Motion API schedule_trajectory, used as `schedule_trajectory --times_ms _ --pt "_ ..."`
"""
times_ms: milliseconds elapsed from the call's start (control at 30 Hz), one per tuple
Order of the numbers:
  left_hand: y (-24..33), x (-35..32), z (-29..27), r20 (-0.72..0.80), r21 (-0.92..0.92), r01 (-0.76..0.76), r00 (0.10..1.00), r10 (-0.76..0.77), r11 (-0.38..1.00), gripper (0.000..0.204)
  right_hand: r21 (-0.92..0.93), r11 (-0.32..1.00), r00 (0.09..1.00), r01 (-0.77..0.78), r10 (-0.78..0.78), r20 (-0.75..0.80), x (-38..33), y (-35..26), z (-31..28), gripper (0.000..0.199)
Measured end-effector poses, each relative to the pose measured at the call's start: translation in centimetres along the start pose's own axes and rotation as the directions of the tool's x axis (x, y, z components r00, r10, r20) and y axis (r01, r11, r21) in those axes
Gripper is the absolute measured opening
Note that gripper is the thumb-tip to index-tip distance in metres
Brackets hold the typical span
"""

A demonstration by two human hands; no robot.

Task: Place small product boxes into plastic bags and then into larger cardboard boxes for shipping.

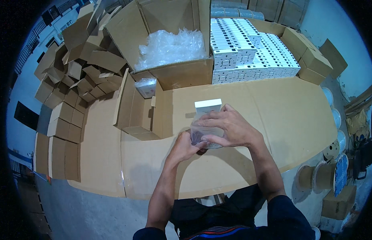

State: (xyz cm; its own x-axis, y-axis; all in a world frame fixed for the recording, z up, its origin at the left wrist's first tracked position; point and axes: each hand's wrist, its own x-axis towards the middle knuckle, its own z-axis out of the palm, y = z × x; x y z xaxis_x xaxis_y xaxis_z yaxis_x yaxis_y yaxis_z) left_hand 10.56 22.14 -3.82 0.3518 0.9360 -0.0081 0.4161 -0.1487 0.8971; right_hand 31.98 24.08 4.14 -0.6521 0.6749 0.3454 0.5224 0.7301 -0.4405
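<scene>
Both forearms reach forward, hands meeting at centre; left hand (185,147) cupped low, fingers curled; right hand (230,127) arched above, fingers closed in a grip

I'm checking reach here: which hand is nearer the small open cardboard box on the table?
Left. The left hand is just right of the open box; the right hand is farther right, over the white box.

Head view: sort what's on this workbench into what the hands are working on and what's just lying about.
In hand:
- small white box, held by both hands
- clear plastic bag around it
- left hand, right hand

Lying about:
- stacked white boxes
- big carton of plastic wrap
- open small carton
- pile of folded cartons
- cable spools
</scene>
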Motion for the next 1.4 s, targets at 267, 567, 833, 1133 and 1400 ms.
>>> schedule_trajectory --times_ms 267,567,833,1133,1400 --pt "0.1 0.5 -0.9 0.084 -0.186 0.211 0.977 -0.198 0.96 0.03 0.54 0.839 0.797 0.066 0.282 -0.534 0.0 6.3 1.8 0.034" --pt "1.8 1.3 -0.4 0.058 -0.23 0.229 0.974 -0.221 0.946 0.028 0.653 0.74 0.912 -0.158 0.364 -0.191 -1.9 9.2 2.4 0.057" --pt "1.4 1.5 0.7 0.057 -0.287 0.253 0.967 -0.247 0.924 0.025 0.61 0.79 0.914 -0.067 0.294 -0.28 -1.9 9.8 2.8 0.042" --pt "0.9 2.4 0.9 -0.007 -0.376 0.192 0.978 -0.211 0.906 0.024 0.853 0.521 0.556 0.036 0.699 -0.45 -1.6 10.7 3.0 0.028" --pt "0.8 2.3 0.5 -0.005 -0.35 0.198 0.977 -0.213 0.916 0.025 0.944 0.099 0.609 0.315 0.741 -0.281 -1.4 9.4 4.0 0.017"
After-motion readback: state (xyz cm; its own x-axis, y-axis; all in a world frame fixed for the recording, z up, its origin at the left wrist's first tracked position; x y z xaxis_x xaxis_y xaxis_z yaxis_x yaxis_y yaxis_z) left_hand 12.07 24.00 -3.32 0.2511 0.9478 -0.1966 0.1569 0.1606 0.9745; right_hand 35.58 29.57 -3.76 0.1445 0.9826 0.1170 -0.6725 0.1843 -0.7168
